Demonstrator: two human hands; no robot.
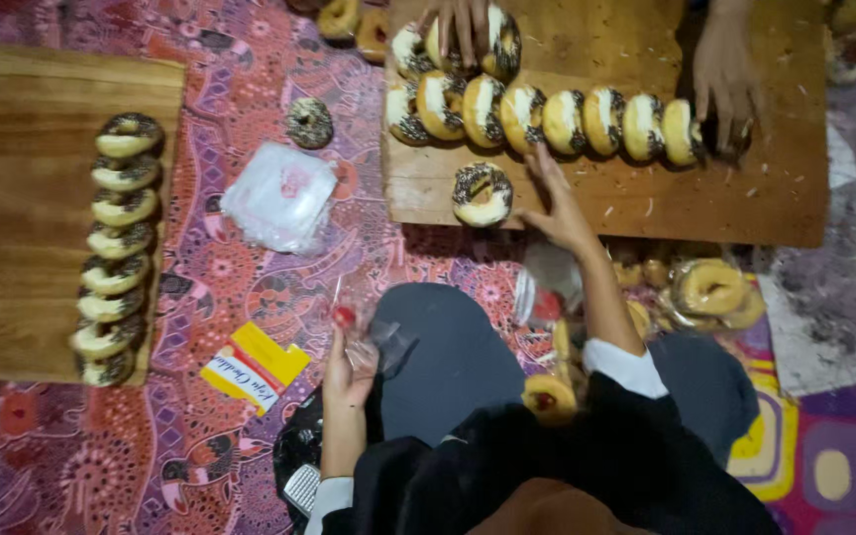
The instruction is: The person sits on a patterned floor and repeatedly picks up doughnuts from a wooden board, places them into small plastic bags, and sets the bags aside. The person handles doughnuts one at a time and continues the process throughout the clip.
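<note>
soft doughnuts, thin bag: light touch on both

my left hand (349, 372) is pinched shut on a clear plastic bag (374, 342), near, just over my knee; the film is crumpled and limp, with a red spot near its top. i'd judge it weightless and slippery, best held by its mouth edge so it can be spread.

my right hand (557, 203) is open, fingers spread, reaching far onto the near edge of the wooden board (765, 198). it hovers just right of a single doughnut (482, 193) lying flat there, white icing with dark sprinkles. i cannot tell whether a fingertip touches it. i'd expect it to be light, soft and easily dented, the icing sticky and apt to smear, so the plain sides or underside are the places to take it, never the top.

beyond it, a row of iced doughnuts (547, 119) stands on edge across the board. two other hands (725, 69) work at the far side. to the left, a second board (12, 198) carries a column of doughnuts (116, 248); between the boards lies a stack of bags (279, 198). bagged doughnuts (710, 292) sit near right.
</note>
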